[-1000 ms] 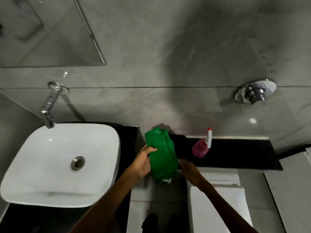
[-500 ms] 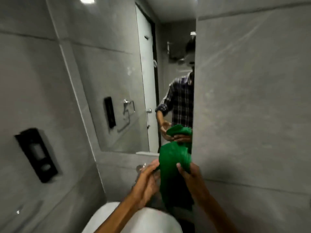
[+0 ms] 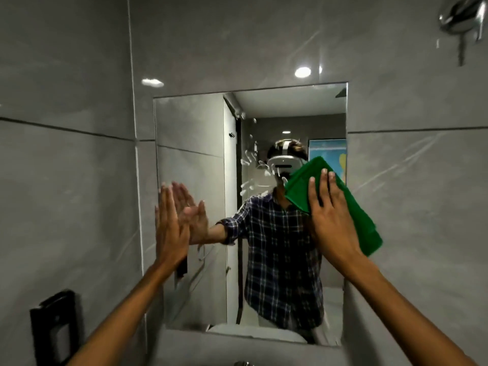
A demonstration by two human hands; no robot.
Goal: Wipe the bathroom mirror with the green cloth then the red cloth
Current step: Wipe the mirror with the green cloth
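The rectangular bathroom mirror (image 3: 195,143) hangs on the grey tiled wall straight ahead, with white smears near its middle. My right hand (image 3: 331,220) lies flat, fingers up, pressing the folded green cloth (image 3: 361,220) against the mirror's right part; the cloth's lower end hangs past the mirror's right edge. My left hand (image 3: 170,228) is flat and spread against the mirror's left edge, holding nothing. No red cloth is in view.
A black dispenser (image 3: 54,328) is fixed to the left wall low down. A chrome fitting (image 3: 460,18) sticks out at the top right. A tap's top (image 3: 241,363) shows at the bottom edge. A person in a plaid shirt is reflected in the mirror.
The view rose from the sink and counter to the mirror. Both hands held the green cloth low; now the right hand presses it on the glass and the left hand rests flat on the mirror.
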